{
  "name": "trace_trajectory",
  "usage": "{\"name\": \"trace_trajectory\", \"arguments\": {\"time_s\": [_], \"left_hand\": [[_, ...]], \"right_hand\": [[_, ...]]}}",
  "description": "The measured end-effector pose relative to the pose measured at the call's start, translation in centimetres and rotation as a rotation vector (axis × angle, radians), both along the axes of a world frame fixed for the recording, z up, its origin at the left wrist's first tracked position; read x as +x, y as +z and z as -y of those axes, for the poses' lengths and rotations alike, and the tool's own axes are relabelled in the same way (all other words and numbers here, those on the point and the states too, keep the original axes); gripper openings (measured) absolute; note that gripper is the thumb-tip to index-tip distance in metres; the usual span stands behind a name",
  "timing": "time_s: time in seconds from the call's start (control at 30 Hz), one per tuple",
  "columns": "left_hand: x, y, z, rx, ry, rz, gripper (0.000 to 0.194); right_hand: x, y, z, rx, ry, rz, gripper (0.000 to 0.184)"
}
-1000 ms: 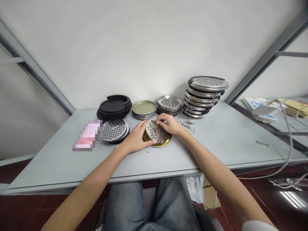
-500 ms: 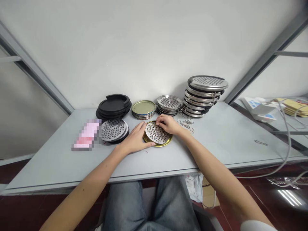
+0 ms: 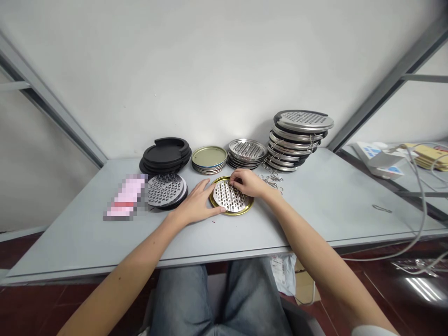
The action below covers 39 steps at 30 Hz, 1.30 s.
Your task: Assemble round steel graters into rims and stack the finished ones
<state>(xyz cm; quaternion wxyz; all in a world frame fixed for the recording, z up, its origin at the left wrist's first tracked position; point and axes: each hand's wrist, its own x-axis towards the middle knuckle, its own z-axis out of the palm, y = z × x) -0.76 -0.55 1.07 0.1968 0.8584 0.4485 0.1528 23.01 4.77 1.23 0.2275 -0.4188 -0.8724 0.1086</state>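
Fingers [image 3: 235, 176] of the right hand [image 3: 248, 183] are bent together at the far edge of a round, silver, perforated metal disc [image 3: 231, 199]; whether they pinch it cannot be told. The left hand [image 3: 196, 204] is spread open, its thumb at the near-left edge of a shallow, round, gold-coloured metal dish [image 3: 238, 213], within whose outline the disc lies, on the flat, pale-grey worktop [image 3: 325, 200]. Behind stands a stack of round, olive-green metal lids [image 3: 209, 156].
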Motion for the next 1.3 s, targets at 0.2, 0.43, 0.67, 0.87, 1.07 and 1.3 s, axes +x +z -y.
{"name": "trace_trajectory", "arguments": {"time_s": [0.2,0.43,0.67,0.87,1.07,1.3], "left_hand": [[0.02,-0.26,-0.24,-0.007,0.002,-0.022,0.088],[0.09,-0.34,-0.33,-0.018,-0.001,-0.002,0.088],[0.15,-0.22,-0.23,-0.001,-0.006,-0.017,0.086],[0.1,-0.31,-0.26,-0.02,-0.006,-0.059,0.089],[0.04,-0.53,-0.21,-0.001,-0.019,-0.071,0.087],[0.16,0.08,-0.07,0.084,-0.073,0.041,0.083]], "right_hand": [[0.08,0.01,0.01,-0.018,-0.009,0.058,0.011],[0.09,0.07,0.03,0.025,-0.033,0.079,0.012],[0.2,-0.1,-0.09,0.033,-0.023,0.039,0.014],[0.17,-0.08,-0.06,0.034,-0.022,0.062,0.015],[0.08,0.07,0.16,0.019,-0.047,0.1,0.015],[0.27,0.38,0.39,0.015,-0.112,0.063,0.014]]}}
